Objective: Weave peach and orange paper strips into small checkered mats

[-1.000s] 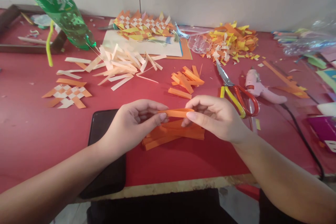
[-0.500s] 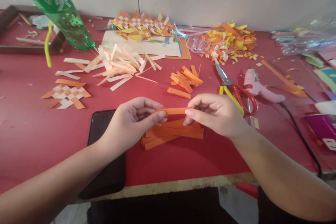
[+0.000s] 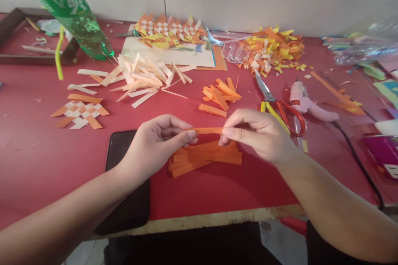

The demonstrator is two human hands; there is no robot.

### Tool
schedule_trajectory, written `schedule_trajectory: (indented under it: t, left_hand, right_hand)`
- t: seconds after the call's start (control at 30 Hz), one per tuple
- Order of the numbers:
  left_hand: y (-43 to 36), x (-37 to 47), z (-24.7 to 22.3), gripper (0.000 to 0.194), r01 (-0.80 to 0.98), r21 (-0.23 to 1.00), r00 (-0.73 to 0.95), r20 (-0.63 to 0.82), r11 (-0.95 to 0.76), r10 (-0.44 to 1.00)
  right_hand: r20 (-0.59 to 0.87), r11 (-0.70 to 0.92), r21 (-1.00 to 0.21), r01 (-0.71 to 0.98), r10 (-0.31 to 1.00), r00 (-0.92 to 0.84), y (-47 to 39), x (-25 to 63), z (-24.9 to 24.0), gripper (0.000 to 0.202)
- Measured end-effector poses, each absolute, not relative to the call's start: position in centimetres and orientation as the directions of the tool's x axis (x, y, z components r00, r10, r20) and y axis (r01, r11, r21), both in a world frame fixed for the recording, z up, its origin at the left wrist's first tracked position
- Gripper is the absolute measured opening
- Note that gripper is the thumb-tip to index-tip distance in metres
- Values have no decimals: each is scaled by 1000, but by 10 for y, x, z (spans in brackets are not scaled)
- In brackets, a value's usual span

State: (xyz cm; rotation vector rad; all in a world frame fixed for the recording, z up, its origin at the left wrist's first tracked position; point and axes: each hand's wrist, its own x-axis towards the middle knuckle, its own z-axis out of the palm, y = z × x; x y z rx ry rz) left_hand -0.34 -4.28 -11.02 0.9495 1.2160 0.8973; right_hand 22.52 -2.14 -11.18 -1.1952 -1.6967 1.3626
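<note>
An orange paper strip (image 3: pixel 209 131) is stretched level between my two hands, above the table. My left hand (image 3: pixel 166 134) pinches its left end between thumb and fingers. At the other end, my right hand (image 3: pixel 251 134) grips it the same way. Just below lies a stack of longer orange paper strips (image 3: pixel 207 159), partly hidden by my fingers. Beyond my hands is a small pile of folded orange strips (image 3: pixel 220 95). A woven orange and white paper piece (image 3: pixel 81 111) rests at the left, near a heap of cream paper strips (image 3: pixel 141 74).
A black phone (image 3: pixel 130 209) lies under my left forearm. Scissors (image 3: pixel 280 107) and a pink glue gun (image 3: pixel 306 101) with a cable are on the right. A green bottle (image 3: pixel 74 16) stands at back left. Paper scraps (image 3: pixel 273 47) and woven fish shapes (image 3: pixel 168 31) lie along the wall.
The orange strip has tilted between my fingers and shows a narrower face. My right hand has shifted very slightly; both hands keep their hold.
</note>
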Motion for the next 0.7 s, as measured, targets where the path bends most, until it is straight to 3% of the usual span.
schedule_trajectory:
  t: [0.2,0.37,0.47,0.53,0.6,0.7]
  left_hand:
    - [-40,-7,-118,25,-63,952,155,-287,299,945]
    - [-40,-9,-119,29,-62,951,161,-289,302,944]
    - [-41,-9,-118,26,-2,962,194,-268,274,944]
    - [-42,-9,-119,23,35,970,217,-243,241,946]
    - [-43,-10,-120,21,74,974,234,-225,214,946]
    - [-43,-10,-121,20,122,973,246,-219,194,944]
  right_hand:
    - [-62,19,-957,289,962,-266,-19,222,-114,19]
    - [-43,-49,-978,204,998,36,-11,224,-123,23]
    - [40,-1,-911,412,995,90,-10,226,-130,28]
    - [145,89,-802,591,988,47,-12,227,-131,26]
    - [189,214,-709,672,976,-111,-16,227,-128,19]
    - [97,451,-664,597,843,-529,-20,225,-120,20]
